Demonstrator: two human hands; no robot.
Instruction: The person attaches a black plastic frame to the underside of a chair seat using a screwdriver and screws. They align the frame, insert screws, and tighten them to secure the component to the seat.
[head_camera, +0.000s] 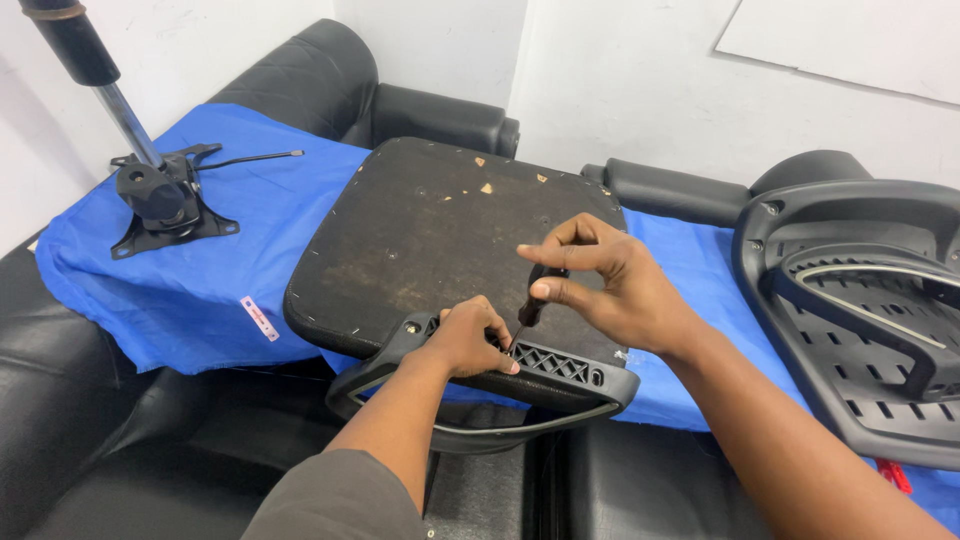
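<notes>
A black sofa (120, 420) is serving as the work surface, and a blue cloth (250, 230) is lying spread across it, apparently to guard the upholstery and catch small parts.

On the cloth, an upturned chair seat (440, 230) is lying with its dark underside facing up, so that its fixing points are showing. Pale chips are marking the board near its far edge.

To the right, a black plastic chair back (860, 300) is lying flat on the cloth, well apart from the hands. At the far left, a tilt mechanism with its gas cylinder (150, 180) is standing on the cloth, the chrome column leaning up out of frame.

A black armrest bracket (500, 375) is sitting along the seat's near edge, its ribbed plate resting on the underside and its loop hanging off the front towards the camera. A bolt hole with a bright fastener is showing at its left end.

The left hand (465, 340) is pressing down on the bracket, fingers closed over its plate, seemingly pinning it against the seat so it is not shifting.

The right hand (600, 285) is gripping a small black-handled screwdriver (528, 310), thumb and fingers wrapped around the handle. The tool is leaning slightly, its tip meeting the bracket just beside the left fingertips. The fastener under the tip is too small to make out.
</notes>
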